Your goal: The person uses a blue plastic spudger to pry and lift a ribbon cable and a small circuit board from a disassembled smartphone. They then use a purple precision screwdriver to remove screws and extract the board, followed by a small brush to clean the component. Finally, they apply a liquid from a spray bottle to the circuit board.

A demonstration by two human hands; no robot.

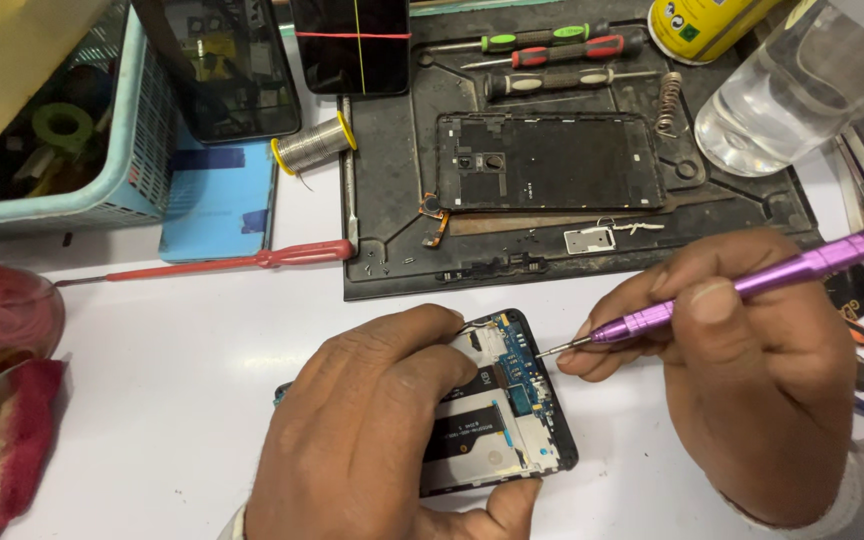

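My left hand (pixel 372 430) lies over an opened black phone (pixel 512 420) on the white table and grips it, with the thumb under its near edge. A blue circuit board and silver parts show in the phone's exposed end. My right hand (pixel 742 370) holds a purple precision screwdriver (pixel 752 285) like a pen. Its thin tip touches the phone's far right edge beside the blue board.
A black work mat (pixel 382 150) behind holds a black phone back cover (pixel 552 160), small parts and three screwdrivers (pixel 552 60). A red screwdriver (pixel 252 260), solder spool (pixel 314 145), blue basket (pixel 102 190), two dark phones (pixel 242 70), clear bottle (pixel 802 90) and red cloth (pixel 12 430) lie around.
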